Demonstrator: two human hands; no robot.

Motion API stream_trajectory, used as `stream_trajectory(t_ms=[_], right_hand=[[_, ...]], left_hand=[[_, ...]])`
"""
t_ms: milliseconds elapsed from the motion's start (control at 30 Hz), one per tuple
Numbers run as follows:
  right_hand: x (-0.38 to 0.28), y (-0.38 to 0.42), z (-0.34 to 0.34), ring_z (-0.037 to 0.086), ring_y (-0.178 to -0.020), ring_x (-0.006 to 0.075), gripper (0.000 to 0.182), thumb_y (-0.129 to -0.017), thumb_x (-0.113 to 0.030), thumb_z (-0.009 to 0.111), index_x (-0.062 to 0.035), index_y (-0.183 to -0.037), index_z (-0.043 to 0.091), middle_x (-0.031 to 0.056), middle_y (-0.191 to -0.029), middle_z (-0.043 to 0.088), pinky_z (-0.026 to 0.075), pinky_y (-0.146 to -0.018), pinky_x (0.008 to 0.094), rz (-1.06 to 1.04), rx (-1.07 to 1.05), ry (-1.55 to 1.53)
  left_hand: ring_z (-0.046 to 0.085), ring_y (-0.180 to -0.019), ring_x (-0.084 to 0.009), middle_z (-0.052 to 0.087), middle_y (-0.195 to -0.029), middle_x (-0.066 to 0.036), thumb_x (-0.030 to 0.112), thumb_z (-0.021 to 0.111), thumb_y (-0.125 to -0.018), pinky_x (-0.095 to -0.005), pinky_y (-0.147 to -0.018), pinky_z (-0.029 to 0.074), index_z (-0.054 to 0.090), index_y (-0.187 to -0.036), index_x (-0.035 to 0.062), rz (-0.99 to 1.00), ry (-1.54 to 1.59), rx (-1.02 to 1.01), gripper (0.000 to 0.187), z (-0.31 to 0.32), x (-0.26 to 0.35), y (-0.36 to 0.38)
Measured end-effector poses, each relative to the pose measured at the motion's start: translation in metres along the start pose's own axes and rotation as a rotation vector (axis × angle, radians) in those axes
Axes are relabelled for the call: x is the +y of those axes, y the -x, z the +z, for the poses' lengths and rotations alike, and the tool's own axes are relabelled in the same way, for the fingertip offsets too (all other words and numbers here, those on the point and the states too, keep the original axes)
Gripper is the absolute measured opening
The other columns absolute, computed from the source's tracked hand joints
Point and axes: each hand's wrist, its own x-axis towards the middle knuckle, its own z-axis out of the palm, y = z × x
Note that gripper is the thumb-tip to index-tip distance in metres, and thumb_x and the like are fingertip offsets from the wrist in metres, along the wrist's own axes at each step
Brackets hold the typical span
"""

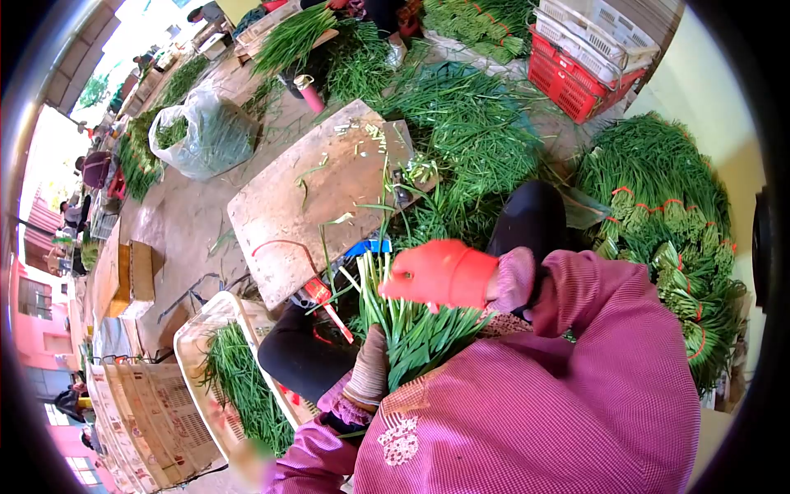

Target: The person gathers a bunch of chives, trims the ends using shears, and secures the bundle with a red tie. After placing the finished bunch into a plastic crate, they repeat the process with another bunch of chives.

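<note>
A bunch of garlic chives (428, 337) rests upright against my lap, pale stem ends up and green leaves down. My left hand (370, 366), in a striped brownish glove, is wrapped around the bunch's left side. In a red glove, my right hand (440, 276) is closed in front of the upper stems; whatever its fingers hold is hidden. Just beyond the stems are a blue object (368, 247) and a red-and-white strip (327, 309) at the board's edge. The wooden board (288, 206) carries loose stem scraps.
Loose chives (461, 123) are heaped beyond the board. Bundles tied with red bands (666, 206) are stacked at right. A cream basket (239, 313) with chives stands at left. Red crates (568, 78), a plastic bag (202, 136) and a pink bottle (309, 95) stand farther off. Other people sit in the distance.
</note>
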Motion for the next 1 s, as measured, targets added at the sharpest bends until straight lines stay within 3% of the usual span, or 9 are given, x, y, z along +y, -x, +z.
stream_trajectory(t_ms=[133, 233, 433, 500, 567, 600, 700, 767, 1000], right_hand=[[0.022, -0.024, 0.025, 0.064, -0.051, 0.0180, 0.047, -0.089, -0.051, 0.051, -0.0065, -0.083, 0.065, 0.0065, -0.056, 0.061, 0.051, -0.058, 0.0344, 0.116, -0.149, 0.129], [0.029, -0.021, 0.028, 0.063, -0.050, 0.0173, 0.043, -0.090, -0.046, 0.050, -0.0073, -0.087, 0.067, 0.0068, -0.059, 0.063, 0.051, -0.057, 0.0342, 0.048, -0.135, -0.107], [0.040, -0.019, 0.012, 0.063, -0.052, 0.0162, 0.030, -0.090, -0.034, 0.052, -0.0079, -0.089, 0.067, 0.0050, -0.067, 0.065, 0.050, -0.055, 0.0318, 0.081, 0.234, -0.044], [0.087, -0.042, -0.015, 0.063, -0.052, 0.0177, 0.027, -0.091, -0.031, 0.050, -0.0119, -0.084, 0.067, 0.0056, -0.063, 0.064, 0.052, -0.059, 0.0332, -0.462, 0.600, 0.246], [0.061, -0.026, -0.057, 0.063, -0.053, 0.0167, 0.022, -0.092, -0.021, 0.046, -0.0095, -0.091, 0.066, 0.0050, -0.067, 0.065, 0.051, -0.054, 0.0300, 0.021, 0.658, -0.338], [0.054, -0.023, -0.067, 0.063, -0.053, 0.0167, 0.022, -0.092, -0.021, 0.046, -0.0095, -0.091, 0.066, 0.0050, -0.067, 0.065, 0.051, -0.054, 0.0300, 0.021, 0.659, -0.337], [0.033, -0.013, -0.078, 0.064, -0.058, 0.0154, 0.022, -0.092, -0.018, 0.048, -0.0055, -0.103, 0.061, 0.0089, -0.080, 0.070, 0.047, -0.046, 0.0266, -0.196, 0.636, -0.729], [0.010, -0.002, -0.062, 0.062, -0.051, 0.0168, 0.023, -0.092, -0.017, 0.046, -0.0038, -0.104, 0.060, 0.0097, -0.075, 0.069, 0.047, -0.045, 0.0258, -0.132, 0.084, -0.684], [0.012, -0.048, 0.021, 0.054, -0.039, 0.0176, 0.035, -0.086, -0.036, 0.055, -0.0021, -0.085, 0.061, 0.0084, -0.057, 0.062, 0.045, -0.040, 0.0320, 0.081, -0.189, -0.160]], left_hand=[[0.059, -0.110, -0.0247, 0.057, -0.126, -0.013, 0.049, 0.045, -0.097, -0.0386, -0.096, 0.049, 0.044, -0.136, 0.0035, 0.049, -0.044, 0.007, 0.060, -0.017, -0.007, -0.003], [0.060, -0.109, -0.0249, 0.058, -0.125, -0.013, 0.051, 0.045, -0.096, -0.0388, -0.095, 0.049, 0.045, -0.135, 0.0036, 0.050, -0.064, 0.036, 0.061, -0.017, -0.006, -0.001], [0.058, -0.112, -0.0259, 0.057, -0.127, -0.013, 0.054, 0.045, -0.095, -0.0401, -0.097, 0.048, 0.044, -0.136, 0.0041, -0.012, -0.067, 0.063, 0.065, -0.021, -0.005, -0.007], [0.057, -0.114, -0.0263, 0.057, -0.128, -0.013, 0.054, 0.045, -0.095, -0.0403, -0.098, 0.047, 0.043, -0.137, 0.0039, 0.040, -0.048, 0.027, 0.065, -0.016, -0.005, -0.005], [0.057, -0.114, -0.0265, 0.056, -0.128, -0.014, 0.054, 0.045, -0.095, -0.0402, -0.098, 0.047, 0.043, -0.137, 0.0041, 0.043, -0.041, 0.024, 0.065, -0.012, -0.004, -0.003], [0.058, -0.113, -0.0267, 0.056, -0.128, -0.014, 0.054, 0.044, -0.095, -0.0402, -0.098, 0.048, 0.043, -0.137, 0.0043, 0.047, -0.031, 0.021, 0.065, -0.010, -0.004, -0.004], [0.058, -0.113, -0.0266, 0.056, -0.129, -0.014, 0.055, 0.043, -0.095, -0.0399, -0.097, 0.048, 0.043, -0.138, 0.0051, 0.029, -0.090, 0.068, 0.065, -0.017, -0.005, -0.007], [0.059, -0.112, -0.0266, 0.057, -0.127, -0.013, 0.055, 0.042, -0.096, -0.0400, -0.097, 0.048, 0.043, -0.137, 0.0050, 0.019, -0.087, 0.069, 0.065, -0.022, -0.006, -0.010], [0.061, -0.104, -0.0211, 0.061, -0.120, -0.010, 0.056, 0.040, -0.097, -0.0350, -0.091, 0.050, 0.050, -0.131, 0.0038, 0.053, -0.220, 0.136, 0.064, -0.030, -0.014, -0.007]])
